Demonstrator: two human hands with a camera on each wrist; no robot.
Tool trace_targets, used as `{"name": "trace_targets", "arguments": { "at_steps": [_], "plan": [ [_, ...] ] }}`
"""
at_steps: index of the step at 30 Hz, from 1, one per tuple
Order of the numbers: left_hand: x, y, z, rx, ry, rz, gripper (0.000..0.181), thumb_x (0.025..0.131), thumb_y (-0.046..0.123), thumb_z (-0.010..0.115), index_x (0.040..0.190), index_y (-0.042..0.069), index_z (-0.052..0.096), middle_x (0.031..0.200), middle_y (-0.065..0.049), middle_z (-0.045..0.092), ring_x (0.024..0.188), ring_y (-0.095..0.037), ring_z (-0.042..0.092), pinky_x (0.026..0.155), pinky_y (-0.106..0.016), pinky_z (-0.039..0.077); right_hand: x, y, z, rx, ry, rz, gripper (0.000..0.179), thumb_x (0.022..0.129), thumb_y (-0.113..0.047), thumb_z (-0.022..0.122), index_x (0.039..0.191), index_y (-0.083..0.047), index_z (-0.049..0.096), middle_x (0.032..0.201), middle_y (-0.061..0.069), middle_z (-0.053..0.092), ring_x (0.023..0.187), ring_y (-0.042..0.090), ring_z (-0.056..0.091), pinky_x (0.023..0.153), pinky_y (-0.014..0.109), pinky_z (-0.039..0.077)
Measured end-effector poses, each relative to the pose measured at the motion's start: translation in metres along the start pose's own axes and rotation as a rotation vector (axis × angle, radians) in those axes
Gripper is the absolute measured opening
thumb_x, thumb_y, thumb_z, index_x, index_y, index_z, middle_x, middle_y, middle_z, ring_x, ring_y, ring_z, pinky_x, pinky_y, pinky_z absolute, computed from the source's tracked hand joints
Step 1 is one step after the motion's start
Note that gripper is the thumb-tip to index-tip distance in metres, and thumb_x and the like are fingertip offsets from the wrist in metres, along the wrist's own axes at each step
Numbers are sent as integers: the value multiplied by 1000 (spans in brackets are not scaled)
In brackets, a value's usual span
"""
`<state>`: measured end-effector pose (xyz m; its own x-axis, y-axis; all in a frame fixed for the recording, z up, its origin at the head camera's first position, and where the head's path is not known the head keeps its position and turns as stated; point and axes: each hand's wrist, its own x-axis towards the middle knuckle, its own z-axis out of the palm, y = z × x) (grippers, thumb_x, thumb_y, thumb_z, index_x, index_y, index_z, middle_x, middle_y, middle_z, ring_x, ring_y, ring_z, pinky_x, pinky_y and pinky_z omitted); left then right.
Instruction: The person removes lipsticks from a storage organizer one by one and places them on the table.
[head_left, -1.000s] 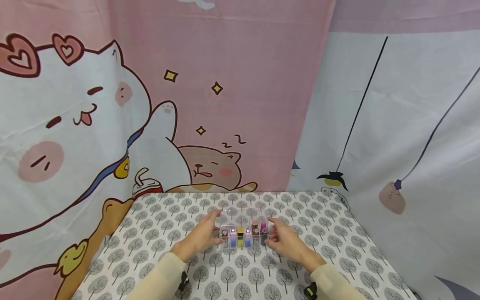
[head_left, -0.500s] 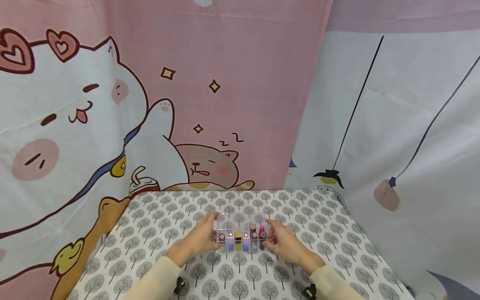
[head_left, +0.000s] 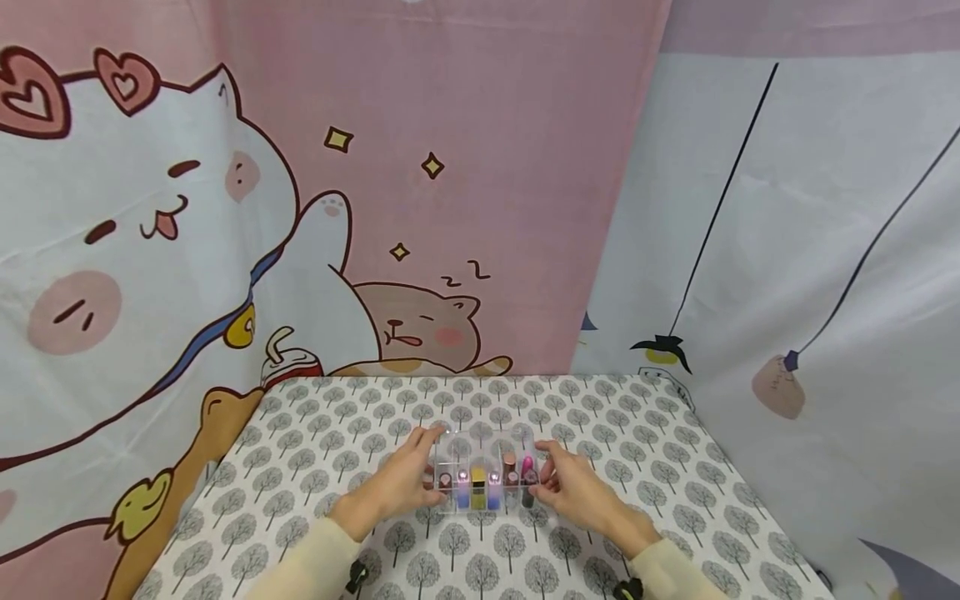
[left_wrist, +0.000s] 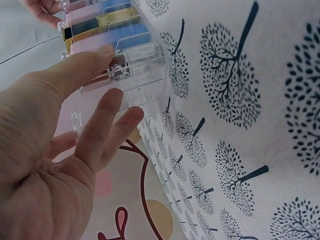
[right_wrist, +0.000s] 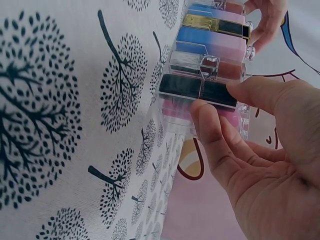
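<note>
A clear plastic lipstick organizer stands on the cloth in the head view, its compartments holding several lipsticks. My left hand grips its left end, thumb at the front and fingers round the side. At the opposite end my right hand holds it likewise, the thumb near a black lipstick tube. A gold-and-black tube sits mid-row between two blue-and-pink tubes. Behind, a brown tube and a magenta one show. Whether the base touches the cloth is hard to tell.
White cloth with grey tree prints covers the table. A pink cartoon curtain hangs behind the far edge, and a pale curtain hangs along the right.
The organizer has come slightly toward me, away from the table's far edge, with both hands staying on its ends. The head view has shifted a little.
</note>
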<state>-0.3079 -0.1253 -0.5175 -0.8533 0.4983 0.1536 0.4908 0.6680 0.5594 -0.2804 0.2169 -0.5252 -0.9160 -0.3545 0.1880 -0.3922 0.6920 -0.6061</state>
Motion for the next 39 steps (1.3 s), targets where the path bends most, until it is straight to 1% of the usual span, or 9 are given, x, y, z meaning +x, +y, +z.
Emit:
{"name": "trace_targets", "arguments": {
  "at_steps": [7, 11, 14, 21, 24, 29, 33, 36, 39],
  "plan": [
    [-5, 5, -2, -23, -17, -9, 114, 76, 16, 98, 167, 14, 29, 150, -13, 48, 108, -20, 72, 79, -18, 63, -7, -5, -1, 12, -9, -18, 77, 91, -15, 86, 154, 3, 45, 94, -4, 66, 77, 3, 67, 71, 19, 62],
    [-6, 6, -3, -22, -26, -28, 116, 75, 16, 98, 168, 16, 29, 153, -12, 48, 110, -21, 72, 80, -17, 62, -10, -7, -1, 18, -20, -10, 78, 91, -16, 86, 154, 2, 44, 94, -5, 66, 76, 4, 66, 68, 20, 61],
    [-7, 6, -3, -17, -33, -35, 116, 74, 17, 99, 167, 15, 29, 154, -12, 48, 110, -20, 72, 79, -16, 61, -12, -8, 0, 35, -35, 4, 80, 91, -16, 85, 156, 3, 42, 93, -6, 66, 76, 6, 66, 68, 20, 62],
    [-9, 8, -2, -9, -47, -36, 115, 74, 17, 99, 166, 12, 31, 150, -13, 50, 111, -24, 73, 80, -19, 63, -17, -10, 3, 52, -51, 30, 83, 92, -17, 85, 159, 2, 39, 94, -6, 66, 77, 7, 67, 68, 21, 62],
    [-11, 8, -3, 1, -52, -35, 115, 74, 17, 99, 166, 12, 31, 148, -12, 51, 109, -22, 72, 80, -19, 63, -18, -10, 3, 49, -58, 32, 84, 92, -18, 85, 159, 1, 39, 94, -5, 66, 76, 6, 66, 67, 21, 61],
    [-14, 8, -4, -8, -54, -29, 115, 74, 19, 99, 166, 12, 31, 146, -12, 52, 107, -22, 72, 78, -18, 62, -19, -11, 3, 50, -61, 13, 84, 92, -17, 85, 159, 2, 38, 94, -5, 67, 77, 6, 66, 68, 20, 61],
    [-14, 9, -5, -21, -50, -28, 115, 74, 19, 99, 166, 13, 31, 146, -13, 52, 108, -25, 72, 78, -18, 62, -18, -13, 0, 45, -63, -4, 83, 91, -16, 85, 158, 3, 38, 94, -4, 67, 77, 6, 67, 69, 20, 62],
    [-12, 10, -6, -23, -46, -27, 114, 74, 20, 99, 165, 13, 31, 149, -14, 51, 109, -25, 72, 78, -19, 62, -17, -14, -4, 35, -62, -6, 82, 92, -17, 85, 157, 3, 40, 98, -1, 68, 78, 6, 67, 69, 19, 62],
    [-10, 10, -6, -24, -42, -25, 113, 74, 21, 99, 165, 13, 32, 151, -15, 50, 109, -24, 72, 79, -20, 62, -17, -15, -7, 21, -44, -3, 80, 91, -20, 86, 156, 2, 43, 105, 4, 68, 79, 6, 67, 67, 20, 61]
  ]
}}
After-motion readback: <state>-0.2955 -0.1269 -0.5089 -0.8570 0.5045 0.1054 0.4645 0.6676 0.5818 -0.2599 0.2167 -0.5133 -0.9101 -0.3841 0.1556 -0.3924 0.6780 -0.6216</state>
